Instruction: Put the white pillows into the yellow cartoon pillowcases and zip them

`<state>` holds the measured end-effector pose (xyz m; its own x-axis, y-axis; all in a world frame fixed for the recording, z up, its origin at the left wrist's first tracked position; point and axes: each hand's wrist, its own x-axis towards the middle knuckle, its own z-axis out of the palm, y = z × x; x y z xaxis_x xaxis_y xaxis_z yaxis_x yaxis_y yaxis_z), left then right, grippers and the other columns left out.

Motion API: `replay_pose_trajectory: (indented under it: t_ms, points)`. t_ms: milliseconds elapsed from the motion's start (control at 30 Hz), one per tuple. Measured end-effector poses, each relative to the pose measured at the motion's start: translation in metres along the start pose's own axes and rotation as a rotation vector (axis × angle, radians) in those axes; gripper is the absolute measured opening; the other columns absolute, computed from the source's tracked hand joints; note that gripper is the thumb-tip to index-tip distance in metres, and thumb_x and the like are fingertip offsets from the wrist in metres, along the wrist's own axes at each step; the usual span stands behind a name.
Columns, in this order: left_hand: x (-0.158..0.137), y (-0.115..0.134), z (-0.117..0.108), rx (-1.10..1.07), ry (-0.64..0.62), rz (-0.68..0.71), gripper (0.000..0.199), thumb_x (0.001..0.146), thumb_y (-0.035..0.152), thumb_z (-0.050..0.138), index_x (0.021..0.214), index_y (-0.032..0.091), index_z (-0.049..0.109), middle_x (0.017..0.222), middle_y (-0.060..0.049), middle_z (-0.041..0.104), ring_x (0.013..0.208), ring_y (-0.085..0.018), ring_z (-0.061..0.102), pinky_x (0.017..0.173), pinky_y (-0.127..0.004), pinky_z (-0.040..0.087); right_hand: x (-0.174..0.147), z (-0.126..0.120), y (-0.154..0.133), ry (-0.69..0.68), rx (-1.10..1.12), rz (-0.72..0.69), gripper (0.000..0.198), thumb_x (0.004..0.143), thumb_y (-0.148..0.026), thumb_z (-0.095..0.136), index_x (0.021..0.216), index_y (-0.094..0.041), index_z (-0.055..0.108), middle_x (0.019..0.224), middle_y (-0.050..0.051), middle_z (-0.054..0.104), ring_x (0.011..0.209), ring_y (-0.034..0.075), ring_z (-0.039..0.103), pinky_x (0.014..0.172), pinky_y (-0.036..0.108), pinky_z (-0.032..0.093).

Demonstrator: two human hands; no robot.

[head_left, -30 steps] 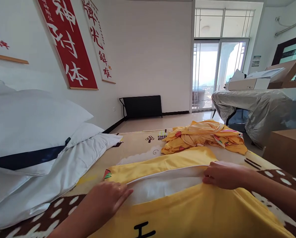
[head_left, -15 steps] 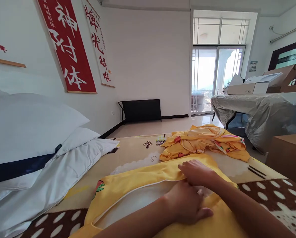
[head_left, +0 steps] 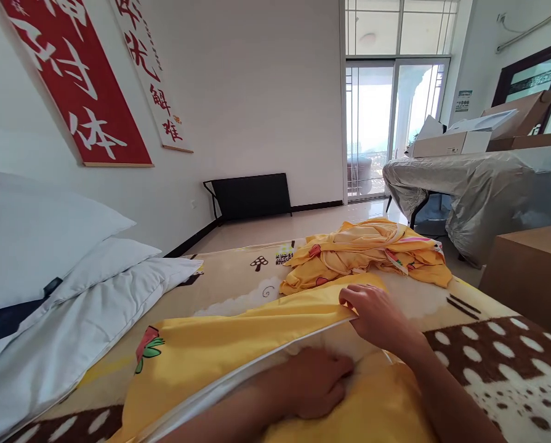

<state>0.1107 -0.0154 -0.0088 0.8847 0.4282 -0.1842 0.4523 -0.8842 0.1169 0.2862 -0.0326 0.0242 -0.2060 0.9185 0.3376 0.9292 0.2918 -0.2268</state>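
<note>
A yellow pillowcase (head_left: 238, 335) with a carrot print lies in front of me, its long opening edged in white. Between the thumb and fingers of my right hand (head_left: 379, 317), the opening's far edge is pinched and lifted. My left hand (head_left: 319, 381) is at the opening, knuckles up and over the lower yellow fabric (head_left: 372, 400). Motion smears its fingers, so their grip cannot be made out. Part of a white layer (head_left: 257, 372) shows inside the opening, partly behind my left forearm.
Beyond the pillowcase lies a crumpled heap of yellow printed cloth (head_left: 362, 252) on the patterned bedspread (head_left: 238, 277). White pillows (head_left: 48, 234) are piled at the left. A brown box (head_left: 529, 271) and a plastic-covered table (head_left: 482, 184) with cartons stand at the right.
My right hand has drawn the far edge of the pillowcase up, stretching it straighter and widening the opening. My left hand has moved left and slightly down. The camera view has shifted.
</note>
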Motion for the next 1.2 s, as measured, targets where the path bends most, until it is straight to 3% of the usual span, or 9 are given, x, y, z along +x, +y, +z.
replay_pose_trajectory:
  t_ms: [100, 200, 300, 433, 633, 767, 967, 1067, 1200]
  points:
    - [0.022, 0.024, -0.028, 0.326, -0.183, 0.015, 0.020, 0.069, 0.031, 0.063, 0.086, 0.021, 0.068, 0.072, -0.012, 0.069, 0.060, -0.027, 0.062, 0.049, -0.036, 0.041, -0.006, -0.005, 0.000, 0.085, 0.060, -0.013, 0.036, 0.060, -0.001, 0.044, 0.088, -0.020, 0.058, 0.095, 0.004, 0.063, 0.088, 0.018, 0.053, 0.073, 0.027, 0.032]
    - [0.046, 0.043, -0.038, 0.432, -0.234, 0.206, 0.016, 0.060, 0.029, 0.071, 0.052, 0.022, 0.058, 0.055, -0.007, 0.061, 0.055, -0.025, 0.057, 0.053, -0.038, 0.041, -0.009, -0.006, 0.003, 0.139, 0.125, 0.005, 0.037, 0.059, -0.001, 0.045, 0.088, -0.021, 0.057, 0.098, 0.003, 0.062, 0.093, 0.018, 0.053, 0.076, 0.026, 0.034]
    - [0.068, 0.035, -0.019, 0.075, -0.263, 0.316, 0.027, 0.056, 0.023, 0.065, 0.043, 0.022, 0.041, 0.043, 0.001, 0.047, 0.046, -0.017, 0.045, 0.052, -0.034, 0.038, -0.005, -0.002, 0.012, 0.118, 0.159, 0.104, 0.027, 0.063, -0.005, 0.046, 0.082, -0.020, 0.056, 0.089, 0.002, 0.063, 0.081, 0.016, 0.053, 0.070, 0.025, 0.033]
    - [0.086, -0.012, 0.025, -0.754, -0.273, 0.221, 0.008, 0.056, 0.023, 0.052, 0.050, 0.019, 0.048, 0.042, 0.005, 0.041, 0.042, -0.010, 0.036, 0.046, -0.026, 0.030, 0.011, 0.014, 0.033, 0.028, 0.167, 0.278, 0.021, 0.063, -0.004, 0.043, 0.074, -0.018, 0.056, 0.075, 0.003, 0.062, 0.072, 0.015, 0.050, 0.062, 0.025, 0.029]
    - [0.088, -0.035, 0.041, -1.025, -0.029, 0.097, 0.014, 0.068, 0.024, 0.037, 0.064, 0.017, 0.049, 0.048, 0.003, 0.038, 0.040, -0.008, 0.029, 0.041, -0.024, 0.025, 0.026, 0.033, 0.048, 0.037, 0.608, 0.203, 0.021, 0.060, -0.004, 0.041, 0.072, -0.018, 0.051, 0.071, 0.000, 0.061, 0.068, 0.012, 0.050, 0.059, 0.021, 0.032]
    - [0.084, -0.019, 0.043, -0.907, 0.299, 0.016, 0.013, 0.078, 0.023, 0.039, 0.084, 0.017, 0.049, 0.067, 0.001, 0.049, 0.057, -0.011, 0.042, 0.056, -0.025, 0.036, 0.023, 0.028, 0.042, 0.042, 0.798, 0.220, 0.019, 0.065, -0.010, 0.044, 0.081, -0.020, 0.048, 0.064, -0.004, 0.059, 0.056, 0.009, 0.043, 0.052, 0.020, 0.029]
    - [0.078, -0.008, 0.045, 0.090, 0.753, 0.259, 0.019, 0.085, 0.020, 0.040, 0.084, 0.014, 0.058, 0.080, -0.009, 0.061, 0.079, -0.021, 0.055, 0.073, -0.034, 0.046, 0.020, 0.016, 0.047, -0.017, 0.762, 0.159, 0.021, 0.067, -0.023, 0.060, 0.087, -0.017, 0.059, 0.060, -0.006, 0.049, 0.054, 0.008, 0.037, 0.050, 0.020, 0.028]
    - [0.073, -0.004, 0.035, 0.112, 0.753, 0.212, 0.033, 0.086, 0.025, 0.043, 0.114, 0.012, 0.054, 0.114, -0.014, 0.059, 0.112, -0.026, 0.050, 0.099, -0.041, 0.041, 0.017, 0.011, 0.052, 0.008, 0.678, 0.122, 0.040, 0.064, -0.014, 0.056, 0.103, -0.019, 0.061, 0.065, -0.006, 0.046, 0.057, 0.008, 0.039, 0.053, 0.019, 0.031]
    - [0.067, -0.002, 0.022, -0.117, 0.517, 0.063, 0.071, 0.081, 0.039, 0.054, 0.143, 0.024, 0.023, 0.150, -0.007, 0.029, 0.135, -0.027, 0.030, 0.113, -0.044, 0.026, 0.014, 0.010, 0.050, 0.062, 0.404, 0.181, 0.065, 0.058, -0.002, 0.044, 0.119, -0.021, 0.056, 0.072, -0.002, 0.050, 0.067, 0.011, 0.046, 0.061, 0.021, 0.034]
